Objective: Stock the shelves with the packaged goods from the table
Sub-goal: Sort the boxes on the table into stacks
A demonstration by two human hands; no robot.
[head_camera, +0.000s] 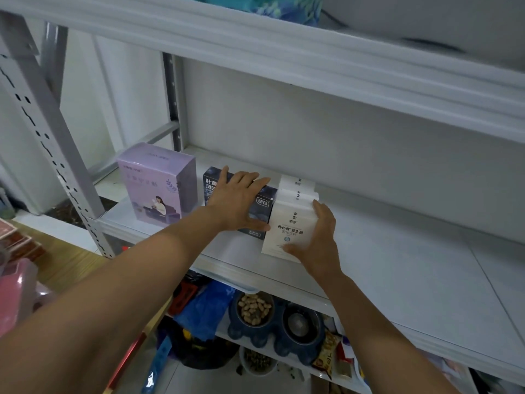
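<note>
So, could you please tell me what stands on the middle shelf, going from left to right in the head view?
purple box → dark blue box → white boxes → bare stretch of shelf

The left hand covers most of the dark box, and the right hand hides the right side of the white box. Print on the purple box is blurred beyond reading; the left edge cuts the worktop.

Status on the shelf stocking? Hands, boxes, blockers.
On the shelf: left hand flat on dark box, pressing. Next to it, right hand grips front white box. Purple box stands apart at left, nothing blocking.
</note>
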